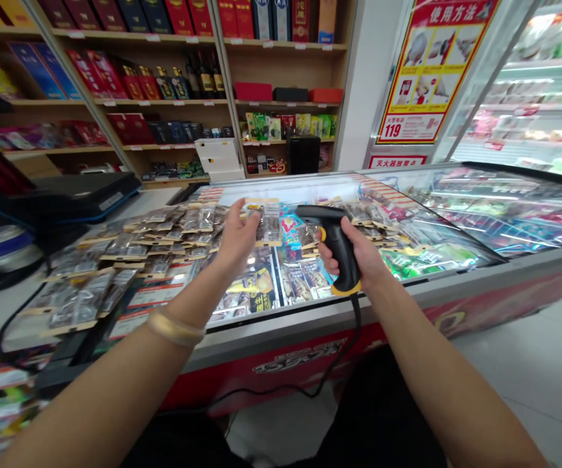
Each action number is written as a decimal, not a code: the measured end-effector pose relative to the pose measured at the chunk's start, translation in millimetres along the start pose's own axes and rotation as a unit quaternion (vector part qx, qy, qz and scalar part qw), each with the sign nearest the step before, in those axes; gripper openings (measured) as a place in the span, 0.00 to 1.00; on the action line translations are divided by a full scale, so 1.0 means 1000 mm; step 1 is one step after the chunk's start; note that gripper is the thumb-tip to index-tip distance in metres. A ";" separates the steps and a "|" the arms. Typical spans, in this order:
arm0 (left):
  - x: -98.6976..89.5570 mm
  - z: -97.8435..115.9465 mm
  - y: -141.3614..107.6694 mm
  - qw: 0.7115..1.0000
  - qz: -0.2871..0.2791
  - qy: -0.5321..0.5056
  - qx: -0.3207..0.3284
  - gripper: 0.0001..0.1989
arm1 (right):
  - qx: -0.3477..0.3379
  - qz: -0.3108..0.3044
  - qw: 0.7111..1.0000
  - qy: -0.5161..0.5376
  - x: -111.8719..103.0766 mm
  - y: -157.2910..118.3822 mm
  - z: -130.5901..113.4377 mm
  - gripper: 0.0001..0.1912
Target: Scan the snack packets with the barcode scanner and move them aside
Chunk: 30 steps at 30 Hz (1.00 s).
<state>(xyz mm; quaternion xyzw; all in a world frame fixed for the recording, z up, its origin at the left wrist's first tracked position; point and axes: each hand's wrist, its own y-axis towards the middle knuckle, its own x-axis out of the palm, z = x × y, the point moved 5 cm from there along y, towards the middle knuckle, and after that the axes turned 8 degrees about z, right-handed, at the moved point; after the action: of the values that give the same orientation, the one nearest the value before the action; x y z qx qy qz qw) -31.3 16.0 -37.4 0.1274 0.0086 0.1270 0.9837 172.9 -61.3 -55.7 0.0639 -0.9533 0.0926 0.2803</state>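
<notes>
Packet pinched at its edge by the half-closed left hand, above the chest freezer, is best held flat and steady before the barcode scanner, whose handle the right hand wraps around.

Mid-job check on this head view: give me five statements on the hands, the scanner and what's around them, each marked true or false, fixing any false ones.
1. The right hand grips a scanner. True.
2. The scanner is all white. False: it is black and yellow.
3. The left hand holds a packet. True.
4. Both wrists are bare. False: a bracelet circles the left one.
5. The scanner's cable hangs in front of the freezer. True.
</notes>
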 end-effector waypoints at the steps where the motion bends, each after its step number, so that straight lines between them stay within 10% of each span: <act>1: 0.021 0.006 0.002 1.000 -0.007 -0.001 0.006 0.31 | -0.019 0.012 1.000 0.004 -0.011 -0.002 -0.014 0.26; 8: 0.160 0.031 0.012 0.989 -0.098 0.047 0.097 0.28 | -0.107 0.113 0.987 0.026 -0.087 -0.009 -0.082 0.26; 14: 0.208 0.017 0.008 0.912 -0.162 0.332 0.180 0.28 | -0.103 0.140 0.984 0.035 -0.124 -0.002 -0.088 0.26; 23: 0.192 0.023 -0.001 0.894 -0.140 0.376 0.198 0.27 | -0.091 0.141 0.984 0.056 -0.126 0.003 -0.082 0.28; 30: 0.085 0.029 -0.009 0.903 -0.039 0.330 0.272 0.22 | -0.121 0.093 0.988 0.012 -0.077 -0.006 -0.070 0.27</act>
<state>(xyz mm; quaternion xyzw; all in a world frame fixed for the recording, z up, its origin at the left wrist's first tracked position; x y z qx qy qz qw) 54.5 21.7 -10.4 0.3404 0.3715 0.1164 0.8559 275.4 -47.1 -39.0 -0.0604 -0.9559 0.0024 0.2875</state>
